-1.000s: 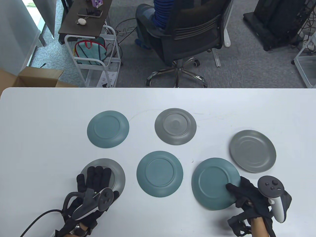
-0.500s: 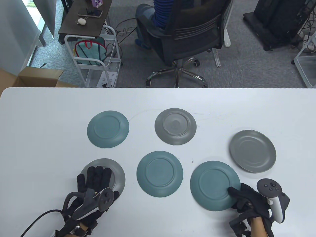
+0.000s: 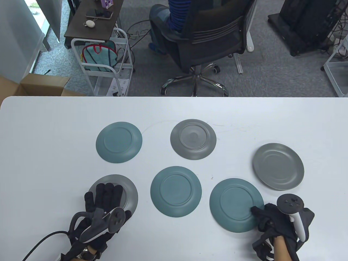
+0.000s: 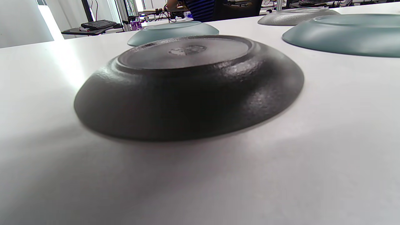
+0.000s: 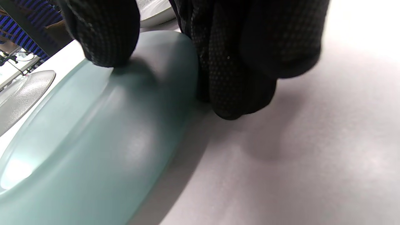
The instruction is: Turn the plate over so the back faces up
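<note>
Six plates lie on the white table (image 3: 40, 130), and five already show a foot ring, so they look turned back-up. Only the grey plate (image 3: 277, 166) at the far right shows its smooth eating face; by my reading it is the one left to flip.

The right hand (image 3: 273, 218) is at the near right rim of the teal plate (image 3: 236, 205). The thumb lies on top of the rim and the other fingers (image 5: 247, 62) curl down against its edge to the table: a loose pinch on a plate that sits flat, probably so it settles without skidding. I judge this flip finished, bar letting go.

The left hand (image 3: 104, 202) rests flat, fingers spread, on the near left part of the dark grey plate (image 3: 127, 194). It grips nothing; most likely it is just parked or steadying.

The table view gives the layout and which faces are up. It cannot show contact at the teal rim; the right wrist view does, with no gap visible under the edge there. The left wrist view shows the dark grey plate (image 4: 187, 87) dome-up with its foot ring on top, and none of that hand's fingers, so how hard they press cannot be told
</note>
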Demonstrator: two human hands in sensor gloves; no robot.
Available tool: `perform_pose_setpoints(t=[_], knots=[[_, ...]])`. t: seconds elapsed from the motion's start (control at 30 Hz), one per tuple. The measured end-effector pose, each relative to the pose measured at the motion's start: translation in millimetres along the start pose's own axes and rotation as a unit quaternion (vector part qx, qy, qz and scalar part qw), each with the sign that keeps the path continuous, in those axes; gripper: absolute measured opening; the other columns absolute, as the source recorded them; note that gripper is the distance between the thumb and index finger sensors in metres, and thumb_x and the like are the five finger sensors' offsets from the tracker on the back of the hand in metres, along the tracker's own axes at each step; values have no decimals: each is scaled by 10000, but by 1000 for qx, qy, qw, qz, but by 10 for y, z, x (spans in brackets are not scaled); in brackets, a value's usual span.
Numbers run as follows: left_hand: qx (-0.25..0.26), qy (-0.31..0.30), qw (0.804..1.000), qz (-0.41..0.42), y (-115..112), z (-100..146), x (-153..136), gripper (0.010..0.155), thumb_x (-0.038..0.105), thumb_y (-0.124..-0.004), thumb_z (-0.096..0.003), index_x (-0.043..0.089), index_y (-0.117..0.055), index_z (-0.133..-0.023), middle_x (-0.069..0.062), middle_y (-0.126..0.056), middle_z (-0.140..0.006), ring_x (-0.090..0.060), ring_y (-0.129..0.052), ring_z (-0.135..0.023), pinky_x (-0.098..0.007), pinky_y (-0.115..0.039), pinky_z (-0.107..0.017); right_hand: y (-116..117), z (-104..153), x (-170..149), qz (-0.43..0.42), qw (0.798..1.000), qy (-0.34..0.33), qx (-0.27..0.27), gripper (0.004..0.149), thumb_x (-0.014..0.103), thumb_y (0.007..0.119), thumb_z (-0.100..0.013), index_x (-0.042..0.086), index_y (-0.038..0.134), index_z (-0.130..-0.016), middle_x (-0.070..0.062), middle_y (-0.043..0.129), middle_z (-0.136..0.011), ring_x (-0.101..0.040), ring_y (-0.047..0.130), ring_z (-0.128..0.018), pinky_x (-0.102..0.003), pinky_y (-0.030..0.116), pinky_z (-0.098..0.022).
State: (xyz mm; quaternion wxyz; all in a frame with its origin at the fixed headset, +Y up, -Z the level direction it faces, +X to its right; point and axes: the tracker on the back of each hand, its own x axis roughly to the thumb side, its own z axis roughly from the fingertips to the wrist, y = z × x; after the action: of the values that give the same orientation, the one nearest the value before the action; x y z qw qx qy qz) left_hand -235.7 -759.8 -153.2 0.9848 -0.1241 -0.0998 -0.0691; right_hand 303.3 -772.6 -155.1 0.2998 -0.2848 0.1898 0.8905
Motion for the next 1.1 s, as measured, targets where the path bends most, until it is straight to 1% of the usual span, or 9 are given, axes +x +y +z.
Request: perform_pose_setpoints(t=[0.17,0.4,0.67,1.1], knots=[[-1,1,1000,-1,1,2,3,889,704,-476,-560,178,-135,-1190,-195,-224,-1218,-483,-291,-1175,-703,-291,-770,-7,7,62,42,999,0,3,738,451,791,-473,-57,602,-974,-195,906,-755,-342,997,-500,-364,856,-346],[-1,2,1000,-3,0,3,1,888,705,-475,-560,178,-135,-1190,-195,-222,-1218,-484,-288,-1175,-703,-292,-771,26,22,130,97,995,1,-12,726,464,787,-471,-44,624,-963,-186,916,-733,-331,1001,-487,-358,857,-337],[-2,2,1000,-3,-2,2,5,888,704,-476,-560,178,-137,-1190,-195,-225,-1218,-484,-291,-1174,-702,-292,-771,39,25,169,125,992,2,-15,728,476,780,-473,-33,622,-969,-177,920,-728,-322,999,-476,-346,855,-326],[-6,2,1000,-3,-3,-6,7,888,704,-476,-560,178,-135,-1190,-194,-224,-1218,-481,-290,-1175,-702,-292,-772,38,32,196,141,990,7,-21,720,482,791,-470,-15,632,-967,-151,928,-712,-308,1001,-460,-331,854,-315]])
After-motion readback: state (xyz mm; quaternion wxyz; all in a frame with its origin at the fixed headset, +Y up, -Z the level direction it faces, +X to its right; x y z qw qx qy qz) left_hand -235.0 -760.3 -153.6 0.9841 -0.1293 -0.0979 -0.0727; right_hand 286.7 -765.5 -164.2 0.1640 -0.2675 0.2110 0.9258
